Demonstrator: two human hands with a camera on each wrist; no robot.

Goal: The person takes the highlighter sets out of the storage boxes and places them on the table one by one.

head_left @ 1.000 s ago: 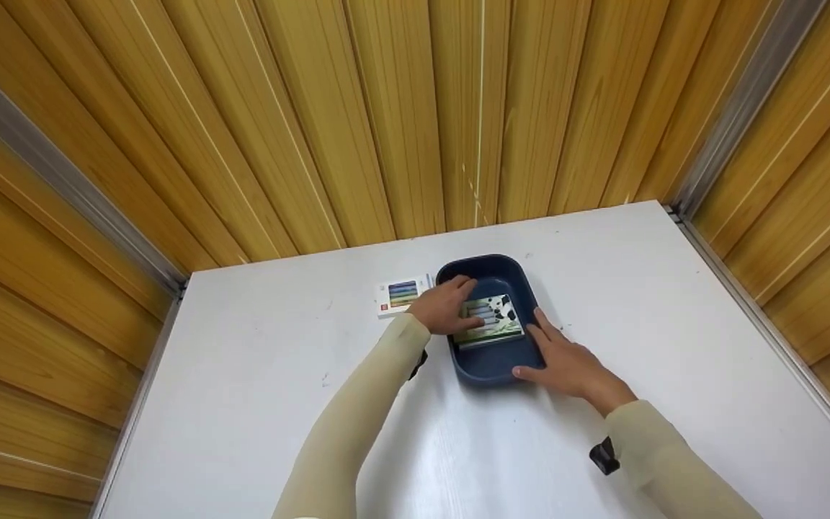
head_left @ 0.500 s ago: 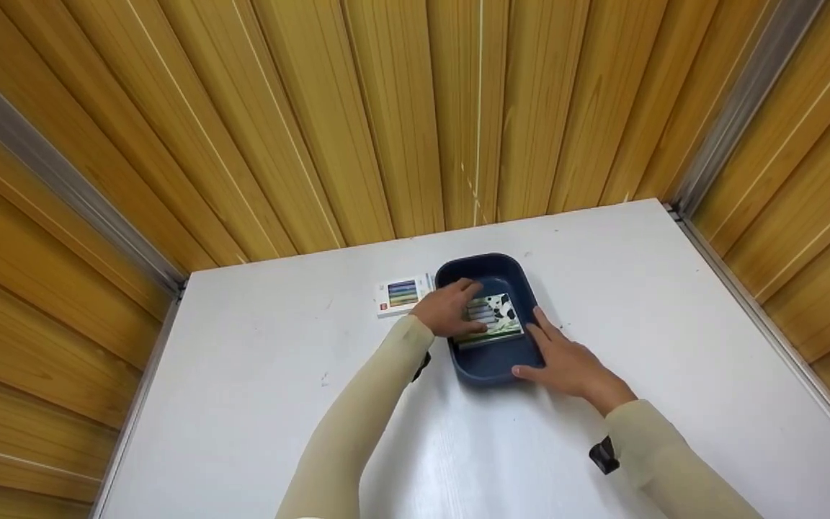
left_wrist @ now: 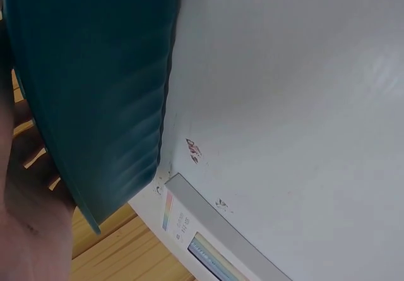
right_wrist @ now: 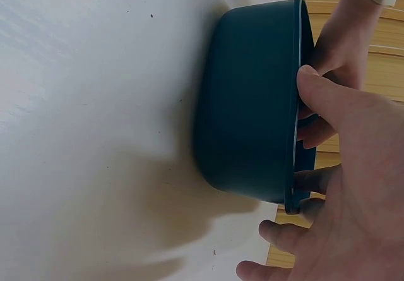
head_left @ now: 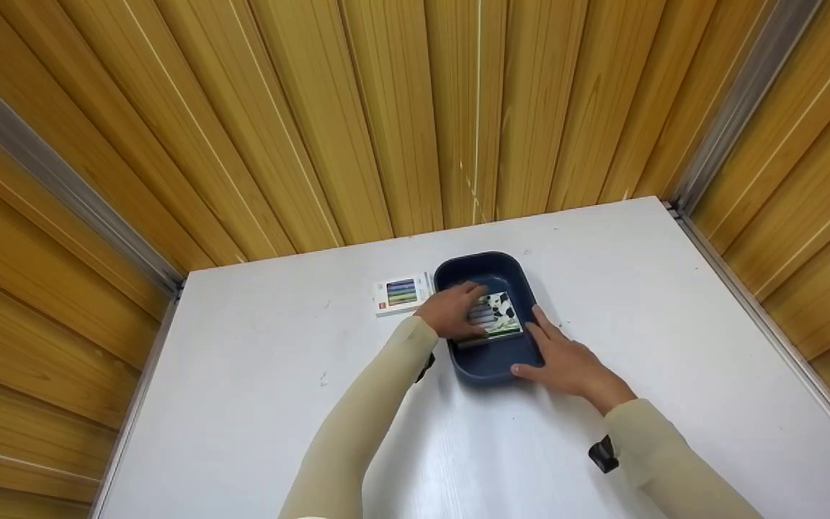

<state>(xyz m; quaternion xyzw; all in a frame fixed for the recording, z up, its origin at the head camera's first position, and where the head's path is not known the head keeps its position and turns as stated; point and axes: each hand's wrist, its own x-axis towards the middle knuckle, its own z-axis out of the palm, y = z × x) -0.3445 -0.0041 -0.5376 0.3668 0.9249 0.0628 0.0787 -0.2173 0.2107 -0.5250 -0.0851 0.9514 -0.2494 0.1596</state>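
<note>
On the white tabletop stands a dark blue plastic bin (head_left: 493, 371). A flat box (head_left: 507, 326) with a black-and-white panda picture and pale crayon-like sticks on its face lies inside. My left hand (head_left: 449, 311) reaches over the bin's left rim, its thumb and fingers on opposite sides of the box. The left wrist view hides this grip behind the bin wall (left_wrist: 95, 91). My right hand (head_left: 568, 362) rests against the bin's right rim with spread, fairly straight fingers. In the right wrist view its thumb (right_wrist: 322, 95) touches the rim.
A white box (head_left: 400, 294) with a window showing coloured sticks lies flat, just left of the bin. The table (head_left: 264, 375) ends at a yellow wood-grain panel wall (head_left: 357, 130) behind, with more panels at both sides.
My left hand has shifted slightly right and down over the panda box, its thumb now closer to the box's near edge. The right hand and the bin have stayed in place.
</note>
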